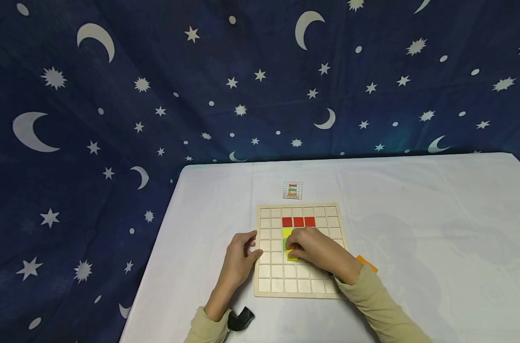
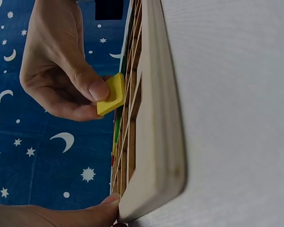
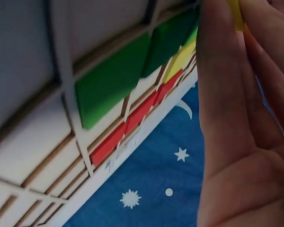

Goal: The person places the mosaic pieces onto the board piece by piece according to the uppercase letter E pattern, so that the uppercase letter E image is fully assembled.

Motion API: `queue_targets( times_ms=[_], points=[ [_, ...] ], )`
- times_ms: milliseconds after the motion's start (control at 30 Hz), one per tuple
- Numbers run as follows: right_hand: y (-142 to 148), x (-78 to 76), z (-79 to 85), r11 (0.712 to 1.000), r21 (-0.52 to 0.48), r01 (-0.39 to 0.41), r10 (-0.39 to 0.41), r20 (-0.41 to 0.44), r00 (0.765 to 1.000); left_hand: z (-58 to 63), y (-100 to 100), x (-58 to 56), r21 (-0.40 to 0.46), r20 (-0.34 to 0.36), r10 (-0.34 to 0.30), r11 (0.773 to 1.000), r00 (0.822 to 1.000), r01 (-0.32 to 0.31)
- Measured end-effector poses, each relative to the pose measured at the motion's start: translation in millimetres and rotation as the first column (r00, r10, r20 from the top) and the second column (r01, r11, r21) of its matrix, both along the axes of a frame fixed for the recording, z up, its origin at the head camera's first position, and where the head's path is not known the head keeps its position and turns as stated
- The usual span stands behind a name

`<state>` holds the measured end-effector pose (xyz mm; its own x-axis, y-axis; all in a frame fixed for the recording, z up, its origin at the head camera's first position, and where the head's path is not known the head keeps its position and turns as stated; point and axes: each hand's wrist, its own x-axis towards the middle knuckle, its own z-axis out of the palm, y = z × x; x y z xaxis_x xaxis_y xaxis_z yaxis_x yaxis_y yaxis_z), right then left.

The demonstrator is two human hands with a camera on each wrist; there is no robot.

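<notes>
A wooden grid board (image 1: 277, 286) lies on the table. My right hand (image 1: 317, 245) pinches a yellow square tile (image 2: 112, 97) between thumb and fingers, tilted just over the grid, below the left green tile. Three red tiles (image 1: 298, 222) make a row near the top. Under the leftmost red sits another yellow tile (image 1: 287, 233), with a green tile (image 1: 284, 245) below it. More green tiles (image 3: 113, 80) show in the right wrist view; from the head they are hidden by my right hand. At the board's left edge, my left hand (image 1: 237, 259) rests with thumb and fingertips touching the rim.
Beyond the board lies a small pattern card (image 1: 292, 190) with a coloured grid. Orange pieces (image 1: 367, 263) lie right of the board, partly covered by my right forearm. A black object (image 1: 240, 319) is beside the left cuff. A starry blue cloth (image 1: 260, 119) hangs behind the white table.
</notes>
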<state>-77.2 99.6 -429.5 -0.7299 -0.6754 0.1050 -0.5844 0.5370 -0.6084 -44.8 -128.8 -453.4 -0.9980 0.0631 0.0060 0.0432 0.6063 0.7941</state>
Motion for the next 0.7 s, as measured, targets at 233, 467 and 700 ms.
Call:
queue_targets(
  times_ms=[233, 467, 700],
  points=[
    [-6.8, -1.3, -0.7, 1.0, 0.022, 0.005, -0.005, 0.024, 1.0, -0.6, -0.4, -0.8, 0.003, 0.003, 0.007, 1.0, 1.0, -0.007],
    [-8.9, 0.4, -1.5, 0.999, 0.039, 0.019, -0.018, -0.021, 1.0, -1.3, -1.1, -0.6, 0.011, 0.001, -0.003, 1.0, 1.0, 0.003],
    [-8.2, 1.9, -2.9, 0.998, 0.066, 0.025, -0.021, -0.055, 0.998, -2.0, -1.5, -0.9, 0.012, 0.003, -0.004, 1.0, 1.0, 0.004]
  ],
)
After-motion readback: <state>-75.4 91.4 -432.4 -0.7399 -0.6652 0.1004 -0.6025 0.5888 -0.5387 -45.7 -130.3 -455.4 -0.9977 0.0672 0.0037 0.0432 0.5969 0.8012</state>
